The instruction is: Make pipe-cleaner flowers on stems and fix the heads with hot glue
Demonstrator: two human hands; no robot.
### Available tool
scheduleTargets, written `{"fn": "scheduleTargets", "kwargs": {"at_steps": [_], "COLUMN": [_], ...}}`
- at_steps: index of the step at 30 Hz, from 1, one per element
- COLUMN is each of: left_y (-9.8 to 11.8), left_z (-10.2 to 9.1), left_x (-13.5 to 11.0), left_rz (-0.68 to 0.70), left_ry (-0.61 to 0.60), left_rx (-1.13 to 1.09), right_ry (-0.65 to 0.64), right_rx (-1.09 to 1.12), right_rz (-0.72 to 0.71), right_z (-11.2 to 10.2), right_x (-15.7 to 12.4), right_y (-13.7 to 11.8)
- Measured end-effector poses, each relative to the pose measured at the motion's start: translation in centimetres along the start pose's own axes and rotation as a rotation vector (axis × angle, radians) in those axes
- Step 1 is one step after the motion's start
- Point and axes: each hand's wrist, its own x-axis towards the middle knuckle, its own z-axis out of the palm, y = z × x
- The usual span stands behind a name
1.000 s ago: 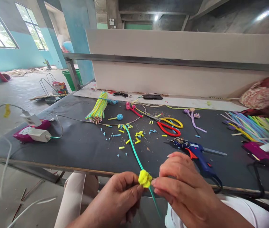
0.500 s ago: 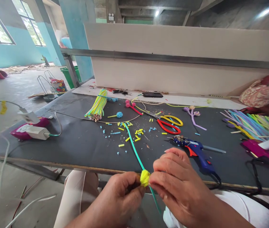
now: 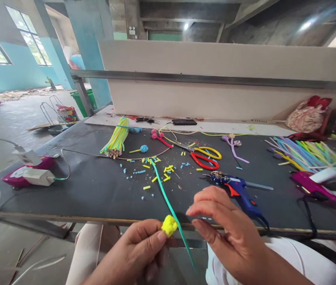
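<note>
My left hand (image 3: pixel 139 249) pinches a small yellow coiled knot (image 3: pixel 169 226) between thumb and forefinger, just in front of the table's near edge. A long teal strip (image 3: pixel 168 204) runs from beside the knot up onto the black table top (image 3: pixel 96 186). My right hand (image 3: pixel 224 229) hovers a little to the right of the knot, fingers loosely curled and apart, holding nothing and touching neither knot nor strip. A blue glue gun (image 3: pixel 239 192) lies just beyond my right hand.
Red and yellow scissors (image 3: pixel 205 156) lie mid-table among cut yellow and blue bits (image 3: pixel 156 170). A bundle of yellow-green sticks (image 3: pixel 116 140) sits at the back left, loose coloured sticks (image 3: pixel 310 154) at the right. A pink and white power strip (image 3: pixel 28 176) lies at the left.
My right hand has let go of the yellow knot and drawn back to the right. My left hand keeps the knot and has shifted slightly left.
</note>
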Motion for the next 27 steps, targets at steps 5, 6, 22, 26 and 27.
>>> {"fn": "scheduleTargets", "kwargs": {"at_steps": [5,6,22,26,27], "left_y": [-0.4,-0.5,-0.5,-0.8,-0.8], "left_z": [-0.3,-0.3,-0.2,-0.4,-0.5], "left_x": [-0.3,-0.3,-0.2,-0.2,-0.2], "left_rz": [-0.029,-0.03,-0.056,-0.048,-0.044], "left_ry": [-0.016,-0.015,-0.043,-0.062,-0.059], "left_rx": [-0.138,-0.141,-0.155,-0.12,-0.121], "right_ry": [-0.037,-0.033,-0.006,-0.033,-0.027], "right_rx": [0.079,0.078,0.053,-0.021,-0.051], "right_rz": [0.048,0.043,-0.009,-0.048,-0.061], "right_z": [1.0,1.1,1.7,1.7,1.7], "right_x": [0.2,0.3,0.3,0.2,0.1], "right_y": [-0.7,-0.8,-0.8,-0.9,-0.9]}}
